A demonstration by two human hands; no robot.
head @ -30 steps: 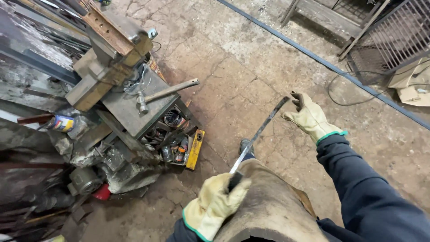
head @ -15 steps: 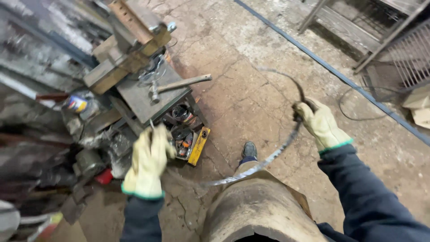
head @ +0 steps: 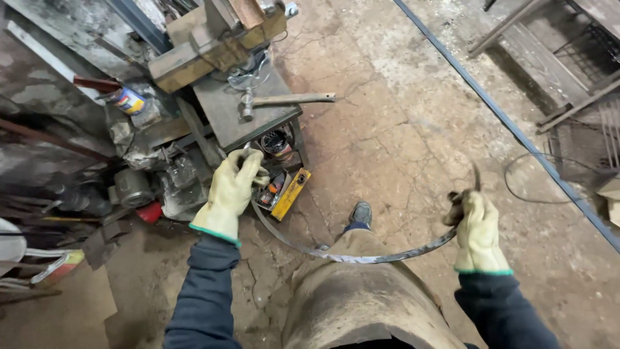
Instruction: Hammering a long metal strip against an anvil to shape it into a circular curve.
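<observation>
A thin metal strip point(head: 361, 257) is bent into a curve across my raised knee point(head: 361, 304). My left hand point(head: 234, 187), in a pale yellow work glove, grips the strip's left end near the cluttered stand. My right hand point(head: 476, 229), gloved the same way, grips the right end, where the tip sticks up past my fingers. The strip's middle presses against my trouser leg. My shoe point(head: 360, 213) shows on the concrete floor beyond the knee.
A steel work stand point(head: 226, 110) with a hammer point(head: 284, 101) on top stands ahead left, tins and a yellow tool point(head: 290, 192) beneath it. Scrap metal, a spray can point(head: 127, 100) and a motor crowd the left. A long bar point(head: 510, 126) and metal frames lie to the right.
My left hand has closed on the strip's left end after hanging free half a second ago. The strip, straight across my knee a second ago, is now bowed into a deep curve.
</observation>
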